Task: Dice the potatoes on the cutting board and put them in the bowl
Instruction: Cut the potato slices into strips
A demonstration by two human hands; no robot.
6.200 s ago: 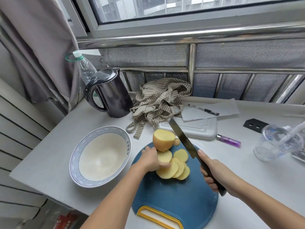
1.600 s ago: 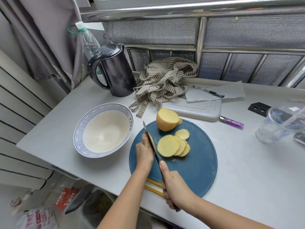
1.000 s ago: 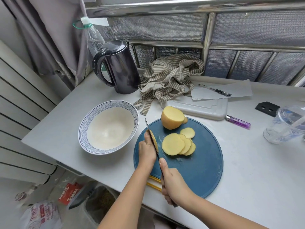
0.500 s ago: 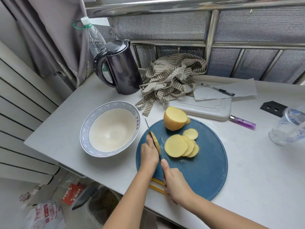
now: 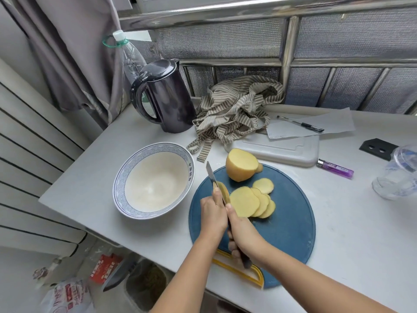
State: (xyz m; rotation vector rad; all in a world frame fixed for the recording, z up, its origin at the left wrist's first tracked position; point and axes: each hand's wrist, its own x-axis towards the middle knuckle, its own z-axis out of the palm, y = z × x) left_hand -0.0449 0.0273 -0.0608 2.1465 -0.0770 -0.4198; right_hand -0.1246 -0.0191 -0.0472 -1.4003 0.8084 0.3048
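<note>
Potato slices (image 5: 252, 201) lay fanned on the cutting board (image 5: 288, 233), half potato (image 5: 241, 164) behind. Left hand (image 5: 213, 214) pinched one slice (image 5: 223, 192) upright against the knife (image 5: 211, 175), prob. to steady it for cutting; right hand (image 5: 243, 231) wrapped its fingers round the handle, forefinger along the spine. Bowl (image 5: 188, 170) stood just left, w/ nothing inside. Kettle (image 5: 167, 98) & cloth (image 5: 234, 105) were far behind, no obstacle.

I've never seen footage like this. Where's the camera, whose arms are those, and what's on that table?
No machine here: a person wears a wide-angle camera on the head, looking down at their own arms. The right hand grips a dark-handled kitchen knife; the left hand pinches one yellow potato slice beside its blade. On the round blue cutting board lie fanned potato slices and an uncut potato half. Left of it stands an empty white bowl with a blue patterned rim.
</note>
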